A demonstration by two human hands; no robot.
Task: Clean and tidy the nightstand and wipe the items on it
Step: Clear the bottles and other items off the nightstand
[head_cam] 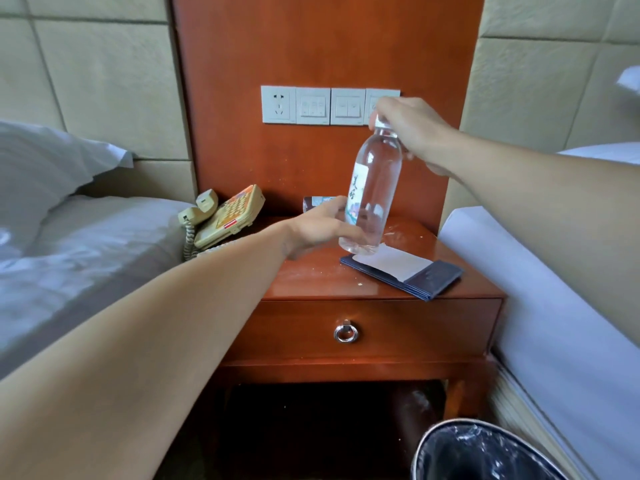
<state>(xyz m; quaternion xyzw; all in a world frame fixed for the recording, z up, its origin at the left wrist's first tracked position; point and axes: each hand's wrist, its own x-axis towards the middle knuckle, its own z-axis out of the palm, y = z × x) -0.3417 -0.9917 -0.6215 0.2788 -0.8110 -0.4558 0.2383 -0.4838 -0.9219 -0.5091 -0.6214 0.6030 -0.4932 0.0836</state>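
A clear plastic water bottle [375, 188] with a white label stands tilted over the wooden nightstand [322, 278], its base just above a dark blue folder [429, 277] with a white paper on top. My right hand [410, 131] grips the bottle's cap and neck from above. My left hand [322, 230] holds the bottle's lower body from the left. A beige telephone [227, 216] sits at the nightstand's back left. A small dark packet [317, 202] lies behind my left hand, partly hidden. Crumbs dot the nightstand top.
Beds with white sheets flank the nightstand on the left [79, 237] and right [554, 323]. A bin with a black liner [485, 455] stands on the floor at lower right. Wall switches and a socket [311, 105] sit behind the bottle. The drawer has a ring pull [345, 332].
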